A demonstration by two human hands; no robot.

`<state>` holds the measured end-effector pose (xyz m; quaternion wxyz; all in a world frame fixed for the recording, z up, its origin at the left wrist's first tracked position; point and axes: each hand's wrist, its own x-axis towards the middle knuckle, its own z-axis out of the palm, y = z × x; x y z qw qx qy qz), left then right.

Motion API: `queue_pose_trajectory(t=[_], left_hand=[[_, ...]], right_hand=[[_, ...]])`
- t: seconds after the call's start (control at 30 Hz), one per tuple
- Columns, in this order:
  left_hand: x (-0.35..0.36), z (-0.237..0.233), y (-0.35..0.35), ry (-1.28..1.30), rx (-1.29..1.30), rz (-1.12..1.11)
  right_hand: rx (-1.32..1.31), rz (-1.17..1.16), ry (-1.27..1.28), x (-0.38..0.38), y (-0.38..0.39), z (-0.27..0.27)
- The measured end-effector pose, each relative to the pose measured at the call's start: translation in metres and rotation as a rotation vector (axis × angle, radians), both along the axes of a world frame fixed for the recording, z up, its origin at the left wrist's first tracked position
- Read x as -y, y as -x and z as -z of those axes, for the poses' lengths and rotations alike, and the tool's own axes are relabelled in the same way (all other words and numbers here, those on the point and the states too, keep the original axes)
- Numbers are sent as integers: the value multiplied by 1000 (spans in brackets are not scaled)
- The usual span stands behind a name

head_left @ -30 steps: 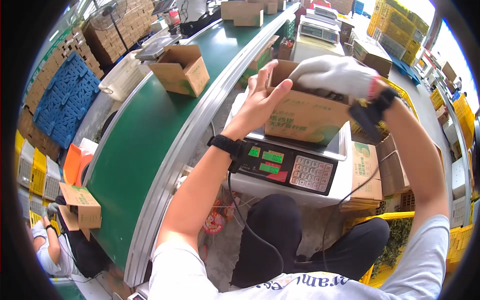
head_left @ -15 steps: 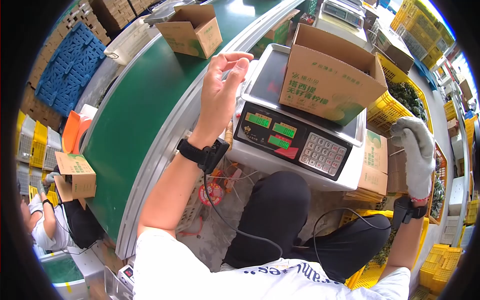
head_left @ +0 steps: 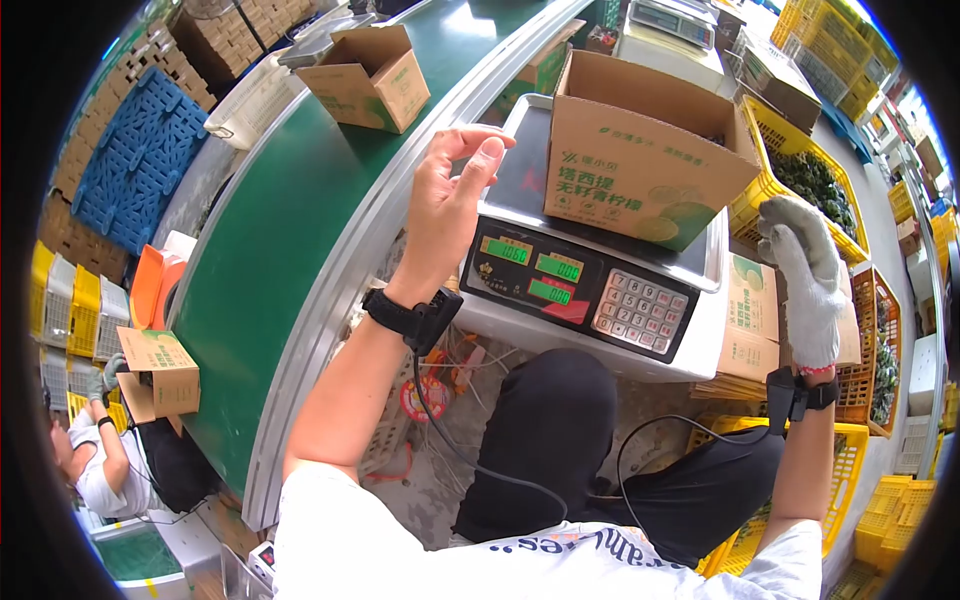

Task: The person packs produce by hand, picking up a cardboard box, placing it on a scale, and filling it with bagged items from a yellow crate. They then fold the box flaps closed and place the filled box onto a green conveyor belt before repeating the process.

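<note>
My bare left hand is raised beside the left edge of a weighing scale, thumb and fingers apart, with nothing in it. An open cardboard box with green print stands on the scale's metal tray, and its contents are mostly hidden by the front wall. The scale's green displays are lit. To the right of the scale, my right hand wears a grey-white glove. Its fingers are curved and apart from the thumb, holding nothing I can see. It is apart from the box.
A green conveyor belt curves along the left, carrying another open box. At far left a co-worker's gloved hand is at a small box. Yellow crates of green produce and flattened cardboard are on the right.
My gloved right hand has moved left and slightly up, closer to the scale and box. My left hand has shifted slightly down. The box remains on the scale.
</note>
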<state>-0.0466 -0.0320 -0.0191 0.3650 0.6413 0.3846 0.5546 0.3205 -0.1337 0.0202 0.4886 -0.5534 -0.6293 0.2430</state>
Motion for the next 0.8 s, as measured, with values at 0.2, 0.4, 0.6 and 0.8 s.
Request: queue_pose_trajectory(t=[0.2,0.4,0.6,0.8], left_hand=[[-6,-5,-13,-71,-72,-22],[-30,-22,-40,-277,-95,-1],[-34,-27,-51,-131,-96,256],[-14,-25,-44,-190,-167,268]], right_hand=[[101,62,-202,-24,17,-1],[721,144,-492,-45,42,-34],[924,-329,-410,-37,45,-59],[921,-347,-365,-51,54,-98]])
